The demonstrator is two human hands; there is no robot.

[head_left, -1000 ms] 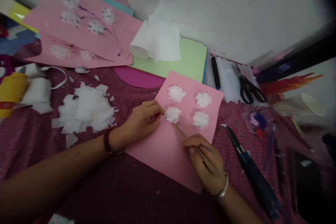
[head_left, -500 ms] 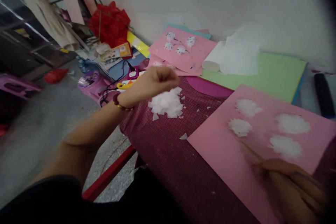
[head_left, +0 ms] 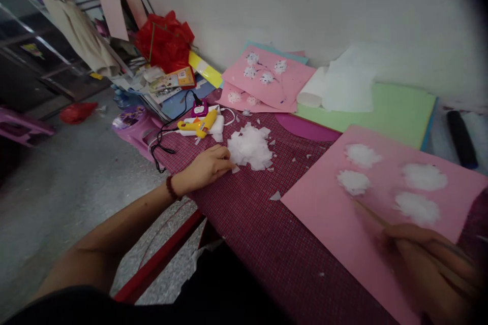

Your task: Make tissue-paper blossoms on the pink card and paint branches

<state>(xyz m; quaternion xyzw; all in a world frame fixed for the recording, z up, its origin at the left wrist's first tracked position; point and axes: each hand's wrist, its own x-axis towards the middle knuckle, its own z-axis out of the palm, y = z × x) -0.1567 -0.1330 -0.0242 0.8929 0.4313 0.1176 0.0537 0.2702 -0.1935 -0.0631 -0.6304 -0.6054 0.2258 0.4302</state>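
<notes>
On the left, my left hand [head_left: 209, 165] rests low over the table at the near-left edge of a pile of white paper scraps [head_left: 249, 147]. Its thumb and fingers are pinched together at a small white paper scrap [head_left: 235, 168]. At the lower right, my right hand [head_left: 427, 264] is closed around a thin tan stick [head_left: 370, 212], held like a pen. The stick's far end points at the lower-left of several white paper clusters [head_left: 354, 182] on a pink sheet [head_left: 328, 228]; whether it touches is blurred.
A yellow glue gun [head_left: 200, 123] lies behind my left hand, near a purple socket [head_left: 199, 108] with black cords. Finished-looking pink sheets [head_left: 287, 92], white paper [head_left: 348, 84] and a green board [head_left: 404, 106] lie along the wall. A dark cylinder [head_left: 461, 139] is far right.
My left hand has come down from above the paper pile to its near-left edge, uncovering the glue gun. The right hand still holds the stick in nearly the same place. The view has shifted slightly.
</notes>
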